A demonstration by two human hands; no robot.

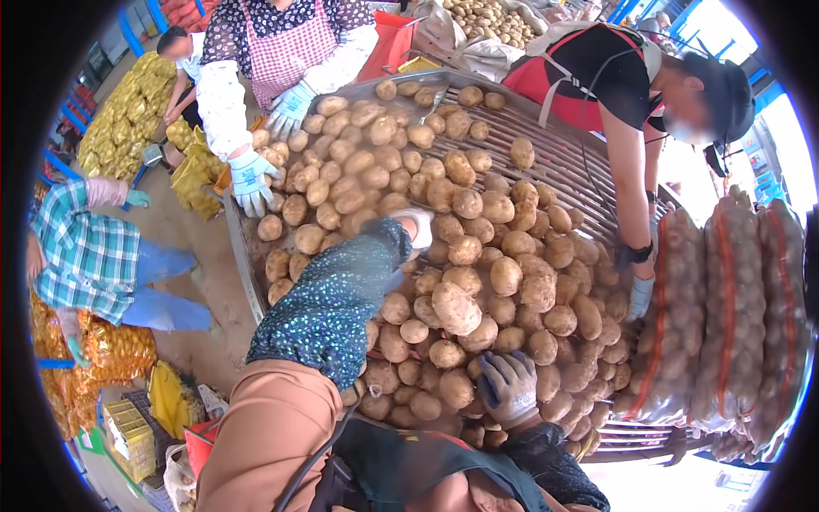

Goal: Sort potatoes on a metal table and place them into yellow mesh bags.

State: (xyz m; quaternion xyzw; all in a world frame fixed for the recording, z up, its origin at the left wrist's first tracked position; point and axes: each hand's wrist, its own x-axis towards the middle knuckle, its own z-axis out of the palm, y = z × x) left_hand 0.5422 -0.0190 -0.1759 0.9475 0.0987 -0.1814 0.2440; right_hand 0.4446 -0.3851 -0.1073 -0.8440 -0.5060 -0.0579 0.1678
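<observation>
Potatoes [455, 308] lie heaped over a slatted metal sorting table [563, 163] in front of me. My left hand [419, 227], in a pale glove, reaches to the middle of the heap. Its fingers are mostly hidden and blurred, beyond a dark, sequin-patterned oversleeve [326, 294]. Close to my body, my right hand [510, 388] rests among the near potatoes in a grey glove with a dark palm. Its fingers are bent, and whether a potato is under them cannot be seen.
Across the table, a co-worker's gloved hands [251, 180] touch potatoes. Another co-worker's gloved hand [640, 297] is at the right, beside filled mesh sacks [729, 313]. A metal scoop [435, 102] lies at the far edge. Yellow crates [131, 435] stand at lower left.
</observation>
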